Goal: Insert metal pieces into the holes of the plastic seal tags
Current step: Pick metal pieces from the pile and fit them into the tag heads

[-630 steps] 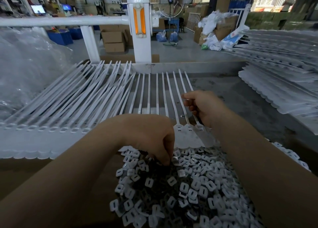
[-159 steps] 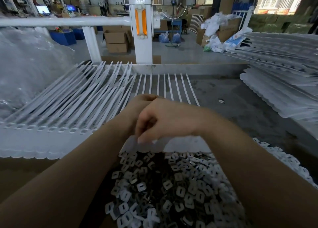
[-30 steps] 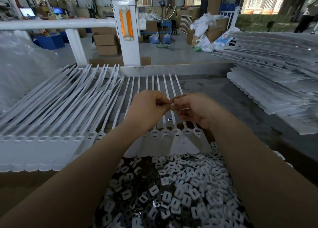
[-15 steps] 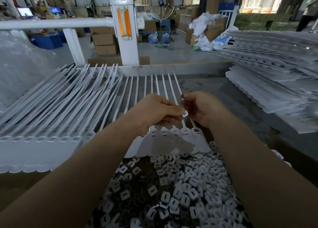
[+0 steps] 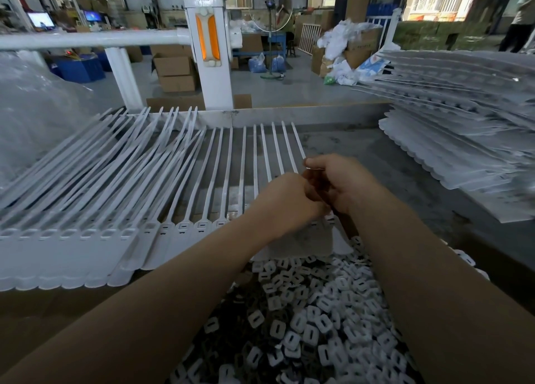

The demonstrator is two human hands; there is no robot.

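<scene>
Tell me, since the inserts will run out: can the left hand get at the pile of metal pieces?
Probably yes: the pile of metal pieces lies open just below the left hand, nothing covering it.

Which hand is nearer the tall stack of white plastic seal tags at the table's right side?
Right. The right hand lies closer to the stack of white plastic seal tags; the left hand sits beside it, farther away.

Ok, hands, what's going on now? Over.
Left hand and right hand curled together over the tag strip. Held piece hidden. Metal pieces piled below. Nothing blocking.
</scene>
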